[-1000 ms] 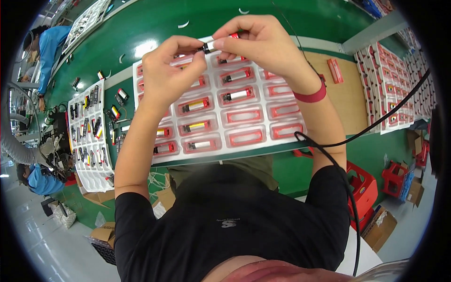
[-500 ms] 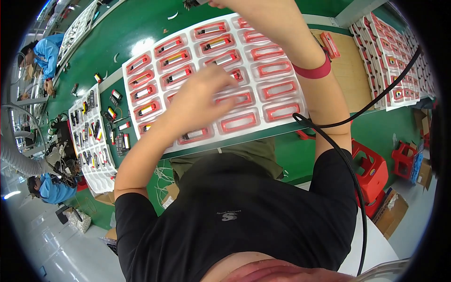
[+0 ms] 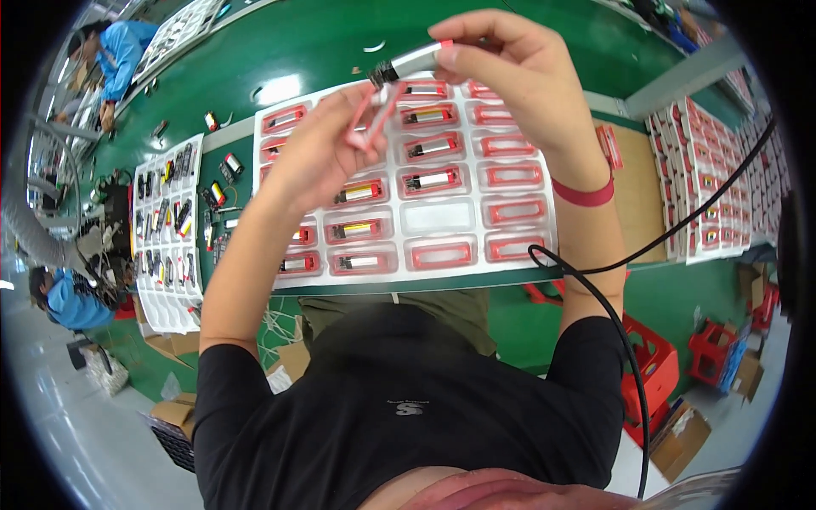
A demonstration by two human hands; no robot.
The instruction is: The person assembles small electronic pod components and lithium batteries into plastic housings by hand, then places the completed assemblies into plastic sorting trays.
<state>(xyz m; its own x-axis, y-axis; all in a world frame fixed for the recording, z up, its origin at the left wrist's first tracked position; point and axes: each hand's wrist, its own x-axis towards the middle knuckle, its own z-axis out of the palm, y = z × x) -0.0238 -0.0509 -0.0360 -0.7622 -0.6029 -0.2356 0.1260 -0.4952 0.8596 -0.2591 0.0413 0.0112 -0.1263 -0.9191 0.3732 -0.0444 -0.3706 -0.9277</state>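
View from above the person's head, both hands raised over a green table [image 3: 323, 42]. The right hand [image 3: 518, 76] holds a small silver cylindrical piece with a black end [image 3: 412, 61], its fingers [image 3: 463, 53] closed on the red-tipped end so that the piece lies nearly level, black end pointing toward the left hand. The left hand [image 3: 327, 149] pinches a red rectangular frame [image 3: 374, 110] between closed fingers, the frame's upper corner just at the black end of the silver piece; whether the two touch cannot be told. Directly below the hands lies a white blister tray [image 3: 425, 217] with rows of red-rimmed pockets, some holding similar pieces, some holding only red frames, and one bare. A red band [image 3: 582, 193] circles the right wrist. A second tray of small parts [image 3: 166, 229] lies well to the left, and a black cable [image 3: 612, 280] crosses the right forearm.
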